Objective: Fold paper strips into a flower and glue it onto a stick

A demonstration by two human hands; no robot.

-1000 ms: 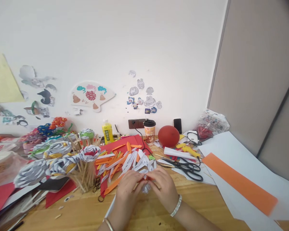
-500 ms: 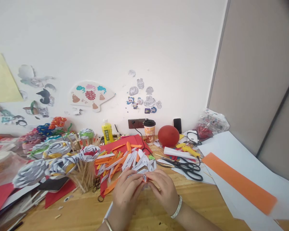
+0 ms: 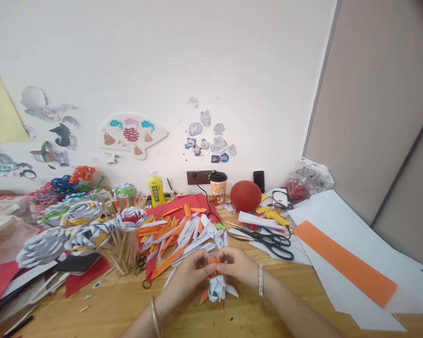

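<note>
A folded paper flower (image 3: pixel 217 288) with white petals and orange points hangs below my hands, just over the wooden table. My left hand (image 3: pixel 196 266) pinches an orange folded strip (image 3: pixel 214 261) at the top of the flower from the left. From the right, my right hand (image 3: pixel 234 264) pinches the same strip, thumbs almost touching. Beyond my hands lies a pile of folded white and orange paper strips (image 3: pixel 183 230) on red paper. Black scissors (image 3: pixel 273 241) rest to the right of the pile.
Finished paper flowers (image 3: pixel 91 232) on sticks stand at the left. Behind are a yellow bottle (image 3: pixel 156 188), a lidded cup (image 3: pixel 218 190) and a red balloon (image 3: pixel 246 196). A yellow glue gun (image 3: pixel 277 217) and white sheets with an orange strip (image 3: pixel 345 263) lie at the right.
My hands have turned and opened outward around the paper piece. The white and orange flower, mostly hidden between the fingers before, now shows below them. The view has shifted slightly.
</note>
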